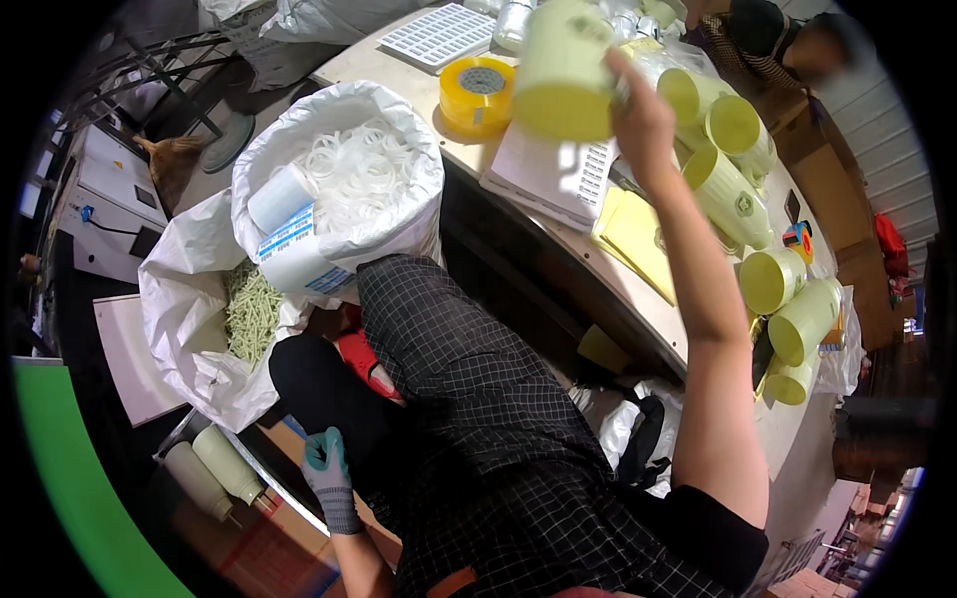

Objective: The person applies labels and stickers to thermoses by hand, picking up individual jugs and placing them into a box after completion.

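My bare right hand [641,120] is closed on the side of a pale yellow-green plastic container [564,75], raised over the table. It is slightly blurred, and my fingers are partly hidden. Beneath it lie a stack of white printed sheets [548,179] and a yellow folded packet [638,244]. Several similar containers [728,194] lie on their sides along the table's right part, their open ends showing. Low on the left, my left hand [329,473], in a grey glove with teal fingertips, is by my knee with its fingers curled. Whatever it may hold is hidden.
A roll of yellow tape [477,95] and a white grid tray [439,37] are on the table [419,85]. Left of my legs stand a white sack of clear rings [364,169] and a sack of pale green pieces [254,314]. Another person [773,45] is at the far right.
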A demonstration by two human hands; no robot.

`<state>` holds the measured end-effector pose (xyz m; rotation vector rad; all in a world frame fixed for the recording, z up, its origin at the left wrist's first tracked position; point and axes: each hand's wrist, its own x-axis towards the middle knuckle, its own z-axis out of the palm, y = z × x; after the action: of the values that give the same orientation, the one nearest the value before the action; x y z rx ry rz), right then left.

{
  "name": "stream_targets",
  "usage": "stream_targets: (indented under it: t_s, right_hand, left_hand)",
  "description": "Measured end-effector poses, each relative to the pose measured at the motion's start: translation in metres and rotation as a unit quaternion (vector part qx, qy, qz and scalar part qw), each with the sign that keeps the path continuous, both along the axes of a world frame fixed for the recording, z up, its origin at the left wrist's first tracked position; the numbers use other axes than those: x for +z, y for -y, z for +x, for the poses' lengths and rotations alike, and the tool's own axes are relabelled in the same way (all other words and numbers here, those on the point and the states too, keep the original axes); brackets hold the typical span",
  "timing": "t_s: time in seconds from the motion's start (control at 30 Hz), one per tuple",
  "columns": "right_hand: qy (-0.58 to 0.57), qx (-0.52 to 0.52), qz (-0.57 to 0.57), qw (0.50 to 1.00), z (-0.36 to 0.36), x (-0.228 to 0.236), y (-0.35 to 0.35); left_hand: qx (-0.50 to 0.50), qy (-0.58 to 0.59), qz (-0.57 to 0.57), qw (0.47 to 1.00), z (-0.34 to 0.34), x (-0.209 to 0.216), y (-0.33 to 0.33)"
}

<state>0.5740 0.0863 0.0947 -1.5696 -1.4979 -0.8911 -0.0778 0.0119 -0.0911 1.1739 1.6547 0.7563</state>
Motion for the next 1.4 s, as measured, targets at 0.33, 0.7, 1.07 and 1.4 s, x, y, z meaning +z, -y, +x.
stream_targets:
  t_s: [0.33,0.7,1.07,1.4]
  right_hand:
    - [-0.215,-0.084,-0.337,0.913,0.061,-0.143,0.011]
    - [-0.261,0.259,-0.475,0.799,-0.21,-0.004,0.055]
    - [-0.204,0.717,-0.398,0.535,-0.433,0.039,-0.017]
    - [-0.276,0.652,-0.414,0.572,-0.402,-0.015,0.0]
  left_hand:
    - [0.219,0.051,0.015,0.974,-0.07,-0.044,0.046]
    - [0.614,0.016,0.142,0.777,-0.27,-0.155,0.04]
    - [0.481,-0.014,0.068,0.874,-0.414,-0.175,-0.123]
    - [0.424,0.032,0.07,0.902,-0.4,-0.161,-0.112]
